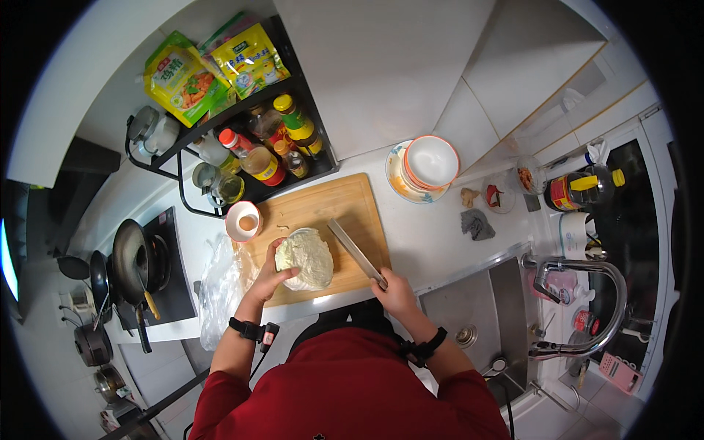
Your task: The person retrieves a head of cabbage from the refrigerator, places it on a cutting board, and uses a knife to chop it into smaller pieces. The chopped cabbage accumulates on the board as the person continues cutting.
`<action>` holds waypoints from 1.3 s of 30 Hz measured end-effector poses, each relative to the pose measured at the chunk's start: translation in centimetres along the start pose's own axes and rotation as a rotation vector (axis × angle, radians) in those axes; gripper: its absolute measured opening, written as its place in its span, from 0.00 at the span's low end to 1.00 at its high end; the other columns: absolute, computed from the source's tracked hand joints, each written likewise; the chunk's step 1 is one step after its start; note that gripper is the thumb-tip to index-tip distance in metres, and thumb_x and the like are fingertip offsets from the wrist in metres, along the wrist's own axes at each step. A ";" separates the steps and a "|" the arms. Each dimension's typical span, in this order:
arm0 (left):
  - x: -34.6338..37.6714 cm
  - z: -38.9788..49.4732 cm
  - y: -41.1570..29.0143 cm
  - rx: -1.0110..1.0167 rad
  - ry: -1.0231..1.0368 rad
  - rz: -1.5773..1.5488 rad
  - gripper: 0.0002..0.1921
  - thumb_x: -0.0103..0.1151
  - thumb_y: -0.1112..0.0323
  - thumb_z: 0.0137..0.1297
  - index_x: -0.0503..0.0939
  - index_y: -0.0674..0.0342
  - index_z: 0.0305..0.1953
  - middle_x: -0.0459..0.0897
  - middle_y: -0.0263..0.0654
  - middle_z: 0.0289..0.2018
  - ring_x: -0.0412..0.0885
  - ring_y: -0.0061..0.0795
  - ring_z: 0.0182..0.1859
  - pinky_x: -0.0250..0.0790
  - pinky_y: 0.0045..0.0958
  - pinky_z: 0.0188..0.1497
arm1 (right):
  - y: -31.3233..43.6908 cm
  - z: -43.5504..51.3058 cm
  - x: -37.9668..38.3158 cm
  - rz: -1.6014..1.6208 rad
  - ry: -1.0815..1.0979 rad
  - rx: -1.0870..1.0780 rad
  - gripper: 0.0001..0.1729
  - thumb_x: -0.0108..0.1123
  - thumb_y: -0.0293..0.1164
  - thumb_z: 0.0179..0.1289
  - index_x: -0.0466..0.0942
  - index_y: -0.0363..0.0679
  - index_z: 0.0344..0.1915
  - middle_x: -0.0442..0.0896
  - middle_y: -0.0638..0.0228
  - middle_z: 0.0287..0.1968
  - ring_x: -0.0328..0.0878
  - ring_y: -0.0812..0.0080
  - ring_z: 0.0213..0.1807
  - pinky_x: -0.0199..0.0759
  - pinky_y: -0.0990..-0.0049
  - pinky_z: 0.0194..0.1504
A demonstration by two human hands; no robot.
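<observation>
A pale napa cabbage piece (308, 258) is on the wooden cutting board (352, 203), gripped along its left side by my left hand (278, 275). My right hand (395, 291) is closed around the handle of a kitchen knife (355, 248). The blade, seen nearly edge-on, points up and left; it is to the right of the cabbage with a gap between them. Two small scraps (282, 226) lie on the board above the cabbage. A clear plastic bag (223, 289) spreads over the counter and the board's left edge.
A bowl (233, 223) holding an egg (247, 223) sits at the board's upper left. Behind it stands a black rack (253, 192) of seasoning bottles. Stacked bowls (434, 162), a grey cloth (477, 224) and the steel sink (456, 297) are rightward; a wok (129, 258) is left.
</observation>
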State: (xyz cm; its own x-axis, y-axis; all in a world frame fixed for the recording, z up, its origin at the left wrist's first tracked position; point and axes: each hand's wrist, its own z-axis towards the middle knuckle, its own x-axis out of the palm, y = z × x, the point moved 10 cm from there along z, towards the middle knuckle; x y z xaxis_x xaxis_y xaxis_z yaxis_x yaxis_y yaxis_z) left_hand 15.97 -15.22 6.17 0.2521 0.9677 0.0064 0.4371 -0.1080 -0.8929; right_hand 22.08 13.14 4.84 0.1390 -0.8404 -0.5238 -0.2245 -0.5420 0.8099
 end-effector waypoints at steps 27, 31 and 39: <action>-0.3 -1.1 4.9 -0.224 -0.006 -0.296 0.51 0.65 0.57 0.51 0.43 0.60 0.71 0.61 0.47 0.65 0.62 0.43 0.67 0.66 0.44 0.61 | -0.3 -0.7 0.2 0.027 0.022 -0.071 0.11 0.58 0.30 0.59 0.68 0.35 0.27 0.73 0.53 0.21 0.74 0.50 0.24 0.65 0.62 0.26; 0.1 -1.0 5.8 -0.377 -0.065 -0.149 0.48 0.63 0.54 0.54 0.46 0.60 0.71 0.63 0.50 0.64 0.67 0.44 0.64 0.72 0.45 0.55 | 0.0 -0.9 0.1 0.025 0.031 -0.034 0.09 0.57 0.30 0.56 0.68 0.37 0.27 0.74 0.52 0.22 0.73 0.46 0.27 0.65 0.57 0.27; -2.8 -3.2 4.7 0.005 -0.453 -0.152 0.40 0.57 0.50 0.64 0.52 0.60 0.70 0.65 0.45 0.62 0.66 0.38 0.63 0.65 0.32 0.60 | 0.8 -0.8 0.8 0.078 0.091 -0.027 0.09 0.57 0.29 0.57 0.68 0.36 0.27 0.74 0.53 0.22 0.73 0.49 0.27 0.66 0.58 0.28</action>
State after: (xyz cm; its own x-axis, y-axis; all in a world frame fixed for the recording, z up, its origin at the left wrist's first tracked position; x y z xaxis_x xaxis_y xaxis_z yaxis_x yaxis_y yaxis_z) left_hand 20.09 -19.17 3.40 -0.2161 0.9746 -0.0587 0.4350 0.0423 -0.8994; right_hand 22.78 12.04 5.22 0.2092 -0.8763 -0.4339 -0.2121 -0.4739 0.8547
